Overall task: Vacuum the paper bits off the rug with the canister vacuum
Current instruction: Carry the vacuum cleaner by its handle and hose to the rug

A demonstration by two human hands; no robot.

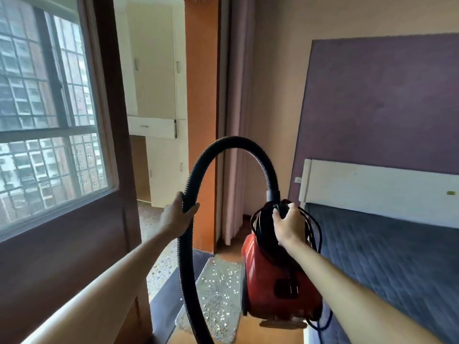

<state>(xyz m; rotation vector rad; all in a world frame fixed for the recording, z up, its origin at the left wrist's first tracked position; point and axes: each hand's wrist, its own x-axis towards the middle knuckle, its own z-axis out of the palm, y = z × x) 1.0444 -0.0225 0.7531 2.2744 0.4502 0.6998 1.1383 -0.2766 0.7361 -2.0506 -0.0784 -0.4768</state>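
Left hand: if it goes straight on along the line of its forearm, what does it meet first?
The left hand grips the black hose; past that, likely the orange wall, though depth is unclear.

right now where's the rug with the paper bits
In the head view the rug lies on the floor at lower centre, seen between the black hose on its left and the red canister on its right.

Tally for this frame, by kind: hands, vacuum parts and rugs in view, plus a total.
1 canister vacuum
1 hose
1 power cord, bundled
1 rug, paper bits on it
2 hands: left hand gripping the hose, right hand holding the canister vacuum
Total: 6
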